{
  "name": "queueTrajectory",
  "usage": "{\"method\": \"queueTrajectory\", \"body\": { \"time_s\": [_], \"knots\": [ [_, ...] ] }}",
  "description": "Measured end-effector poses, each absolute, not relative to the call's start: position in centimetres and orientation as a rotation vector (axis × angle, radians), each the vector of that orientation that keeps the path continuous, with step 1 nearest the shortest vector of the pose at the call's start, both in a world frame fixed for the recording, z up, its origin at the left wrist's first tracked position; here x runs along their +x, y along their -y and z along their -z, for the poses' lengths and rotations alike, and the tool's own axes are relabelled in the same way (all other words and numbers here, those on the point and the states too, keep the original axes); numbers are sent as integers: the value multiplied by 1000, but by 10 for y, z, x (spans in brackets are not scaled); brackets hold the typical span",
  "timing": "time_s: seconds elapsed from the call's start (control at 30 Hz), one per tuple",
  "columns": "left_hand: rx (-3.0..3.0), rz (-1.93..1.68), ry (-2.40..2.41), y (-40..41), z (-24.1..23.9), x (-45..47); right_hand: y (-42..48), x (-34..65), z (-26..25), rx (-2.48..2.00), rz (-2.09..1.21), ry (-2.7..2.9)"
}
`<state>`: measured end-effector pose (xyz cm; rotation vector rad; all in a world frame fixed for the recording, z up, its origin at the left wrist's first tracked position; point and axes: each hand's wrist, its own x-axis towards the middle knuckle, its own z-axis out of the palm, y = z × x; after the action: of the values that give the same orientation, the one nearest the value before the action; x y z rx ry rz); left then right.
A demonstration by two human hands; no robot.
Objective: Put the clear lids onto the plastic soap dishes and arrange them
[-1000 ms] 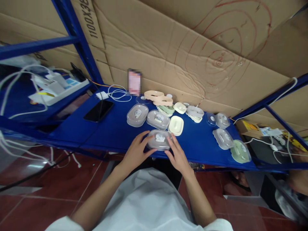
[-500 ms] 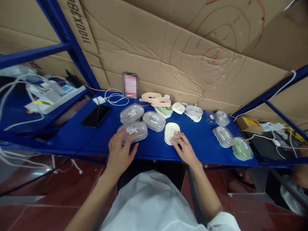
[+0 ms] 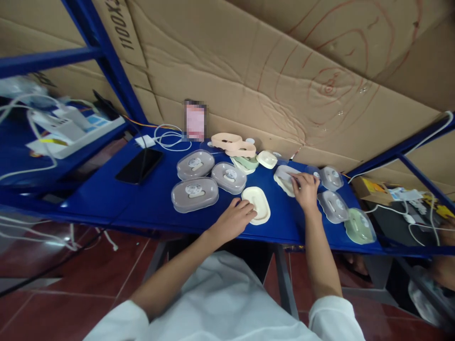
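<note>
My left hand (image 3: 237,218) rests its curled fingers on the left edge of a cream oval soap dish base (image 3: 261,204) lying on the blue table. Farther right, the fingers of my right hand (image 3: 306,188) are closed at the near right side of a grey soap dish frame (image 3: 283,171). That frame sits on another cream piece and is partly hidden by the hand. Left of my hands lie several grey soap boxes (image 3: 195,194) with clear lids and round labels.
Peach frames (image 3: 227,140), a green frame (image 3: 250,163) and a small cream piece (image 3: 267,159) lie at the back. Lidded grey (image 3: 333,206) and green (image 3: 359,226) boxes stand right. A black phone (image 3: 139,166) and cables lie left; cardboard (image 3: 213,61) walls the back.
My left hand has moved right from the near grey box to the cream base. My right hand has left that base and reached up and right to the grey frame. The base has turned.
</note>
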<state>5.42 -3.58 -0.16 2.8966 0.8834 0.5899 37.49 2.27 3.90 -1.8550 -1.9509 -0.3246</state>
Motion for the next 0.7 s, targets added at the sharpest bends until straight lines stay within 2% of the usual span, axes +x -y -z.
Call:
{"method": "queueTrajectory", "body": {
  "time_s": [0.17, 0.3, 0.53, 0.7],
  "knots": [
    [2906, -653, -769, 52, -2, 68, 52, 323, -23, -1482, 304, 2000],
    [2842, -821, -836, 54, -4, 63, 94, 287, -4, -1380, 215, 2033],
    [2770, -797, -959, 45, -5, 28, 98, 272, 2, -1313, -178, 2117],
    [2756, -803, -994, 49, 0, 13, 102, 264, 0, -1197, -239, 2265]
  ]
}}
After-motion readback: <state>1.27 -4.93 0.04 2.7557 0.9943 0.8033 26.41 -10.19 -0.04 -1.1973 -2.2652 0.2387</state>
